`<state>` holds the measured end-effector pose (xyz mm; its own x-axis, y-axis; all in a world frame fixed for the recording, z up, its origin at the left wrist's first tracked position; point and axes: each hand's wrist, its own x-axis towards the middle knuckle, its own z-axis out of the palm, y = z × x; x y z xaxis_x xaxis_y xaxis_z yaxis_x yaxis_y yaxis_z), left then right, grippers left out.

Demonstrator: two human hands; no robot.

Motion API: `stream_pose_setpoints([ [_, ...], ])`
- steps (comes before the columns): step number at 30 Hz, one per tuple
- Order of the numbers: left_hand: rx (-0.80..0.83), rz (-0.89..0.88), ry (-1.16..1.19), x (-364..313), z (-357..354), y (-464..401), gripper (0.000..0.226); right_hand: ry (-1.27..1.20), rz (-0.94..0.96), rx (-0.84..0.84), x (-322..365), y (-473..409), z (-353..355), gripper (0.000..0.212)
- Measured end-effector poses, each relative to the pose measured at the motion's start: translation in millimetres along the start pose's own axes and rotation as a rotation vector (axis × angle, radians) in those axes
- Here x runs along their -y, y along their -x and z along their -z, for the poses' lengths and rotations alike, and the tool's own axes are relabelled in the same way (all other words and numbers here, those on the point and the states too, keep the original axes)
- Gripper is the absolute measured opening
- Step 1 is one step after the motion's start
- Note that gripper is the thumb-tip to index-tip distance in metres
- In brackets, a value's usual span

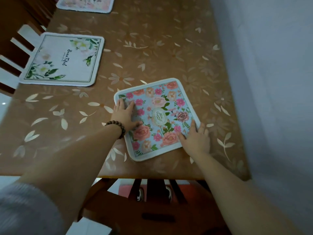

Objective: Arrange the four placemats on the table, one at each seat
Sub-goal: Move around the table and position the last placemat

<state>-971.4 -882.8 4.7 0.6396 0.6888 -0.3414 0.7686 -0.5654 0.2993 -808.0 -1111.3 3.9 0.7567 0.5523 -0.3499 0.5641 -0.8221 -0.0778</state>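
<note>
Here, blue floral placemat (156, 118) lies flat on the table (169, 48), lower centre of the frame, rotated so its corners point up and down, not square to the near table edge. Left hand (124, 115) flat on its left side, fingers spread, palm down, pressing. Right hand (197, 139) on the mat's lower right corner, fingers loosely spread, some on the white border, some over onto the cloth. Neither hand pinches anything; both just press. Bead bracelet (116, 128) on the left wrist.

Step in hand, likely: squaring this mat to the seat with the chair (152, 200) at bottom centre. To do it well: keep both palms flat, turn the mat by sliding it, not lifting, until one edge runs parallel with the near table edge, then centre it over the chair. The glossy leaf-print tablecloth looks slick, so light pressure should do; too much could drag the cloth.

Outward: white mat with green leaves (65, 60) sits at centre left, in front of a side chair (15, 53), looks placed. A third mat, pink (86, 4), is cut off at the top of the frame. Fourth mat not in view. Grey wall (271, 65) runs along the right side.
</note>
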Motion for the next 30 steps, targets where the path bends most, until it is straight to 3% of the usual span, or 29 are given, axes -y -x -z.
stream_pose_setpoints([
  [4,-0.049,0.058,0.062,0,-15,42,0.11,-0.015,-0.007,0.008,5,18,-1,0.081],
  [8,-0.031,0.155,0.132,4,-32,81,0.117,-0.221,0.01,-0.04,1,22,4,0.069],
  [11,-0.007,0.17,0.157,7,-39,98,0.121,-0.308,0.041,0.068,-6,19,4,0.079],
  [14,0.035,0.123,0.147,5,-40,105,0.124,-0.272,0.085,0.126,-6,25,-2,0.082],
  [22,0.142,0.079,0.24,18,-28,100,0.12,-0.222,0.083,0.066,-6,55,-12,0.077],
  [30,0.066,0.12,0.045,5,-46,122,0.13,-0.244,0.118,0.105,-27,67,-16,0.114],
])
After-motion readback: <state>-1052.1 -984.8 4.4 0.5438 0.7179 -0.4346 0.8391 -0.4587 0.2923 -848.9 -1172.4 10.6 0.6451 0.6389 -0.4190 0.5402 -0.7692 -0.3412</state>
